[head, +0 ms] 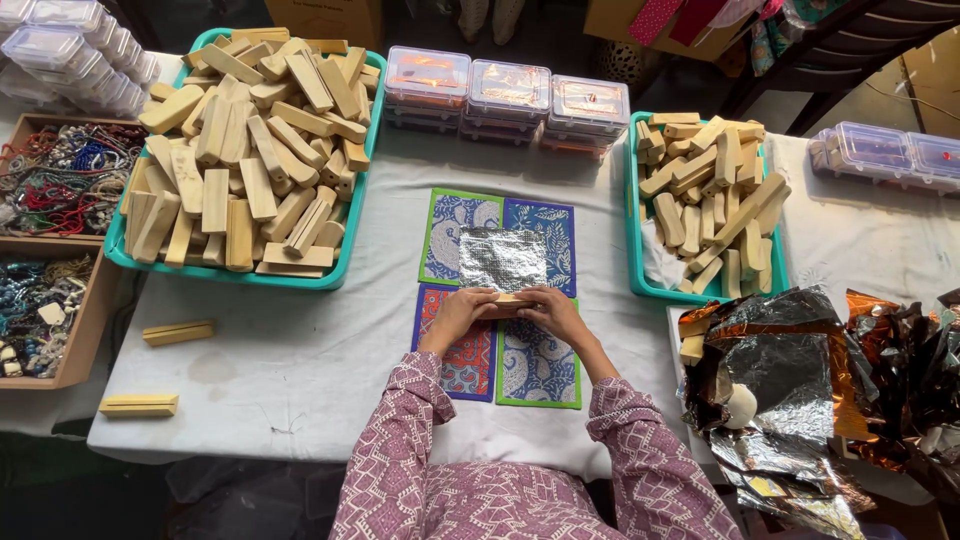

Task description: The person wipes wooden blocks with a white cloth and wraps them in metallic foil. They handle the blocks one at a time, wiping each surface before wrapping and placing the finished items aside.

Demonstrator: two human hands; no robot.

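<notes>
Left hand (462,308) and right hand (552,310) both pinch one wooden block (508,299) at the near edge of the silver foil sheet (502,259), fingers curled around its ends. Foil lies flat on four patterned mats (540,365); block not yet wrapped. Full large teal tray (330,268) left of foil, smaller teal tray (640,285) right: many bare blocks remain.

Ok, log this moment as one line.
left hand and right hand: gripping wooden block | silver foil sheet: flat beyond it | patterned mats: underneath
</notes>
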